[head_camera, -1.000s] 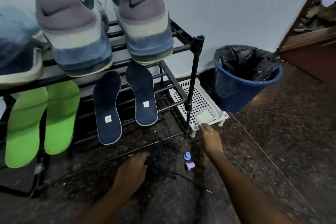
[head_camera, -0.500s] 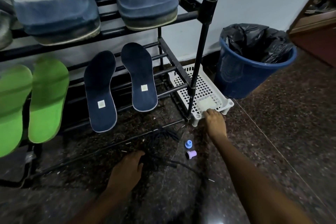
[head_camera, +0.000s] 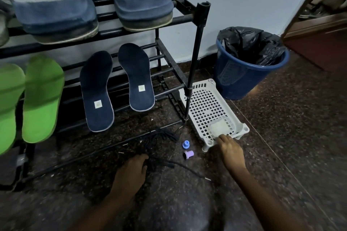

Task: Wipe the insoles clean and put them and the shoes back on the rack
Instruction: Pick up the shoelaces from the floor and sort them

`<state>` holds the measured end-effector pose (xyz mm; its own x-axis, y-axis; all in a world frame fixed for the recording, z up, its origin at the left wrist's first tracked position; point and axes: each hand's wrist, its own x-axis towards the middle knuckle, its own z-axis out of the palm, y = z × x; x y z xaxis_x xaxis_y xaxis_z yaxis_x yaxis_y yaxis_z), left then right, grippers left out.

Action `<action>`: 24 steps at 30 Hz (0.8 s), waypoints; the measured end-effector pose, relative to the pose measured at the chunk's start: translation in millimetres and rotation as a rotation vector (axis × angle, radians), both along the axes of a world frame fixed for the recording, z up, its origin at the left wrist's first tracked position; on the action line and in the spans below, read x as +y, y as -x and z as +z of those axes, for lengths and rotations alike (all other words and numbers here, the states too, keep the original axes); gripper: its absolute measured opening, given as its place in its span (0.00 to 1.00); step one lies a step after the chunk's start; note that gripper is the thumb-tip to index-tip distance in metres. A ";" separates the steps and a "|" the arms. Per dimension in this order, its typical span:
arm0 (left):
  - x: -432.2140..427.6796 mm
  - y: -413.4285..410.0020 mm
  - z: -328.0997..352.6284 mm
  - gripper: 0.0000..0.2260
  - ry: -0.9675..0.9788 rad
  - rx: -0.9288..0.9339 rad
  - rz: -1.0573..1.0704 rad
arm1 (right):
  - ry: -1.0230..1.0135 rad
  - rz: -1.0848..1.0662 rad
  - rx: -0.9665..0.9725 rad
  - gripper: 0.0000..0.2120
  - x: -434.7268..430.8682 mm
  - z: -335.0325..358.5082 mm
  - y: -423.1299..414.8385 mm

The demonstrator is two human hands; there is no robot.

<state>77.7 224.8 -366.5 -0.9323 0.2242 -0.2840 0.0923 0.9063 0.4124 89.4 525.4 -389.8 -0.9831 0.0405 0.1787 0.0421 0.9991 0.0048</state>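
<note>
Right hand [head_camera: 231,153]: reaches forward, with its fingertips at the near rim of the white perforated plastic tray [head_camera: 206,99] and touching the small white pad [head_camera: 219,127] in the tray's near corner. Whether the fingers pinch the pad cannot be told.
Left hand [head_camera: 131,172]: palm down on the dark speckled stone floor [head_camera: 281,155], fingertips in the tangle of black laces [head_camera: 159,137]. A hold on them cannot be told.
Navy insoles: the left one [head_camera: 96,92] and the right one [head_camera: 136,78] lean side by side on the lower bars of the black metal rack [head_camera: 197,58], heels down near the floor.
Bright green insoles [head_camera: 42,99]: lean on the same bars, further left, the outer one cut by the frame edge.
Grey-and-blue shoes [head_camera: 139,0]: on the top shelf, heels overhanging its front bar.
Tray edges: its left side passes behind the rack's corner post; its far end lies near the blue plastic bucket with a black liner [head_camera: 244,77].
Small parts: a blue cap [head_camera: 185,144] and a lilac cap [head_camera: 188,154] lie between the laces and the tray's near leg.
Open floor: dark stone runs right of the tray and bucket.
</note>
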 end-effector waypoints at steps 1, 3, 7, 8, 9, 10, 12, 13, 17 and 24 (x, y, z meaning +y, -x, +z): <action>0.6 -1.5 -0.2 0.16 0.000 -0.006 -0.001 | 0.003 0.003 0.018 0.15 3.3 -2.2 -9.4; 1.7 -4.2 -0.4 0.16 0.004 -0.020 0.000 | 0.004 0.014 0.052 0.13 10.4 -6.9 -25.9; 5.4 -8.7 -2.2 0.16 0.004 -0.039 -0.004 | -0.002 0.033 0.226 0.09 15.4 -14.5 -49.4; 6.6 -9.2 -2.8 0.16 0.003 -0.044 -0.001 | -0.005 0.029 0.253 0.13 12.1 -15.5 -55.3; 7.7 -10.0 -3.6 0.15 0.000 -0.050 0.006 | -0.001 0.024 0.272 0.16 7.0 -16.8 -62.1; 8.7 -10.7 -4.5 0.15 -0.001 -0.058 0.010 | 0.021 0.029 0.288 0.17 -0.4 -20.4 -68.8; 9.8 -13.1 -7.5 0.14 0.000 -0.074 0.015 | 0.116 0.071 0.269 0.15 -21.3 -32.7 -81.8; 9.8 -15.2 -8.8 0.13 0.002 -0.087 0.019 | 0.150 0.086 0.225 0.14 -32.6 -41.3 -87.6; 9.1 -22.4 -13.4 0.10 0.013 -0.143 0.039 | 0.150 0.006 0.022 0.11 -58.2 -74.3 -92.6; 19.9 -38.7 -10.4 0.09 -0.143 -0.361 0.200 | 0.520 -0.231 -0.128 0.09 -92.3 -46.7 -84.2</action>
<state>116.4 244.6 -376.9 -0.8081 0.1103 -0.5787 -0.2521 0.8230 0.5090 173.7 433.1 -436.5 -0.9507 0.3073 -0.0418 0.2908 0.8363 -0.4648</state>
